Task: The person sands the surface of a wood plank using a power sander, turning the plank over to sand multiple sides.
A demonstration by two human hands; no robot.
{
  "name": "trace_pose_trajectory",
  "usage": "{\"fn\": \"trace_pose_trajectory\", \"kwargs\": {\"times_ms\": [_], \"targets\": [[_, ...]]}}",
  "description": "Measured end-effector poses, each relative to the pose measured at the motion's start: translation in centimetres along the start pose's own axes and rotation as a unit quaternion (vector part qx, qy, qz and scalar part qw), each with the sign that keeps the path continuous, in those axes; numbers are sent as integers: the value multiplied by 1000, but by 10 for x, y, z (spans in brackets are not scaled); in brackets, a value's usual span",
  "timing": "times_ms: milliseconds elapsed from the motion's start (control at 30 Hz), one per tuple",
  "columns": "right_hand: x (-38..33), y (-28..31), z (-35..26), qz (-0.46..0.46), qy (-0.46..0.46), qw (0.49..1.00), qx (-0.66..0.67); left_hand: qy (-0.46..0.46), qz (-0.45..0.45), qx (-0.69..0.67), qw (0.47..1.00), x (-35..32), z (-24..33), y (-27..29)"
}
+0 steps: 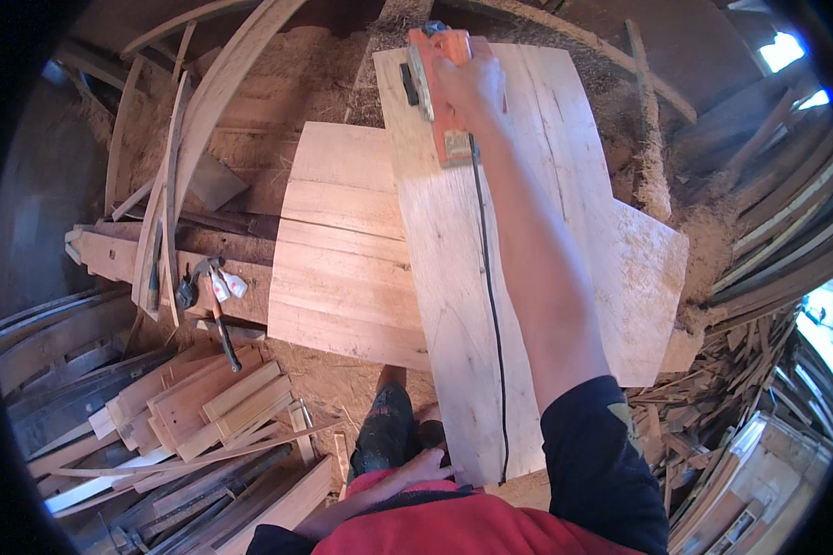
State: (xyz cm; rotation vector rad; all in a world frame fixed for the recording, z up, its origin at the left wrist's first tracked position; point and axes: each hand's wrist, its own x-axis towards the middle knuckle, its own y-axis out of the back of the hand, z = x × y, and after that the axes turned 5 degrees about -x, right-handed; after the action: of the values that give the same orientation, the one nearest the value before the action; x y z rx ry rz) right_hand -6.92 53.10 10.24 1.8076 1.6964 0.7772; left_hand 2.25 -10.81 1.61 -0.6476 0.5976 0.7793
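Observation:
At the far end of a long pale wooden board (453, 305), my right hand (475, 85) is closed around the handle of an orange electric planer (447, 120). The planer's base rests on the board's left part. Its black cord (491, 314) trails back along the board toward my body. Close to my waist, beside the board's near end, lies my left hand (423, 467), its fingers stretched out and holding nothing. Beneath the long board, a wide wooden panel (342, 250) lies crosswise, showing on both sides.
A hammer (219, 310) and small white bottles (234, 284) lie on a timber beam (120, 256) at left. Stacked wood blocks (194, 407) fill the lower left. Curved planks (222, 102) lean at the far left. Scrap wood (703, 398) and sawdust cover the right.

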Motion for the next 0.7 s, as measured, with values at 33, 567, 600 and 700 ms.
{"fn": "trace_pose_trajectory", "kwargs": {"times_ms": [33, 567, 600, 700], "targets": [[12, -5, -6, 52, 62, 997, -4, -103, 44, -55, 992, -3, -4, -3], [-249, 171, 126, -55, 85, 994, 34, -132, 106, -83, 982, -8, -6, -11], [-299, 204, 145, -59, 82, 995, 27, -175, 112, -145, 967, -5, -13, -15], [-466, 305, 210, -92, -31, 995, -15, -84, 46, -197, 976, -7, 2, 3]]}}
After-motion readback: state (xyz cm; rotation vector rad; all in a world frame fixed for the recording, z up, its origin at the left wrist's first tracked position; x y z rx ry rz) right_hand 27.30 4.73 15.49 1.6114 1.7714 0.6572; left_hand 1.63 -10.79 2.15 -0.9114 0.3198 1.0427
